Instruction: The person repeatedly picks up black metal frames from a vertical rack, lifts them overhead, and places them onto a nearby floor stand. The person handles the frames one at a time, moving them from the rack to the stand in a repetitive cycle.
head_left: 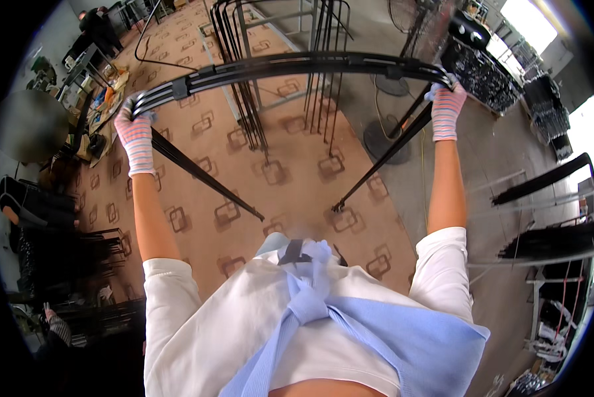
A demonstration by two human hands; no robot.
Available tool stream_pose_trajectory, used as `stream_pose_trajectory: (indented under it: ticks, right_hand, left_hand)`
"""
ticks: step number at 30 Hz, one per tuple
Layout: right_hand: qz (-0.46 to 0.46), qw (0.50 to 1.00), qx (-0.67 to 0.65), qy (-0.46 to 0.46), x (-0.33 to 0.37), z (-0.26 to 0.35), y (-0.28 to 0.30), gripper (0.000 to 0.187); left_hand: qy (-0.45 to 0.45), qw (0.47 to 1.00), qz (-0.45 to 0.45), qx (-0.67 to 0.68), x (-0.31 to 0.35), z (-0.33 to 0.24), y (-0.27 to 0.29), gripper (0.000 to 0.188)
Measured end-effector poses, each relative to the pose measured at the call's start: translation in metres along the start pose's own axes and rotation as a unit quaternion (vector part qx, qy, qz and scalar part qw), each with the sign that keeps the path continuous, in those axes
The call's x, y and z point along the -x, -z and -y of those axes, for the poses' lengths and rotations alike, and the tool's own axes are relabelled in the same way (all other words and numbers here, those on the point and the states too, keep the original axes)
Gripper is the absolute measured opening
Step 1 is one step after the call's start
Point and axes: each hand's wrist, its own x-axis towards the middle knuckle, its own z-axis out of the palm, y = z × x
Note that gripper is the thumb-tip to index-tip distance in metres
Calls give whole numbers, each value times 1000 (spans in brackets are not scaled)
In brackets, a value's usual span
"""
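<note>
A bundle of black U-shaped tube frames is held up in front of me at arm's length. Its curved top bars lie side by side, with dark clip-like pieces on them, and its straight legs slant down toward the floor. My left hand, in a pink striped knit glove, is closed around the left bend. Around the right bend my right hand, gloved the same way, is closed too. Some fingertips are hidden behind the tubes.
Beyond the bundle, more black tube frames hang on a grey metal rack. A round black stand base is on the right. Side racks hold black bars. People are at the left over patterned brown flooring.
</note>
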Motion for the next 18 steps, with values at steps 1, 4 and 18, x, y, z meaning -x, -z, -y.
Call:
stream_pose_trajectory:
  ticks: [1,4,18]
  right_hand:
    - [3,1000,6,0,-22,-16,-13,8]
    - [12,999,29,-39,-74,-67,-57,8]
    - [56,989,118,-74,-226,-218,-197,9]
  left_hand:
    - [25,1000,3,7,-14,12,-17,29]
    - [58,998,-11,27,-49,55,-59,27]
    - [131,987,10,-95,-200,204,-179,14]
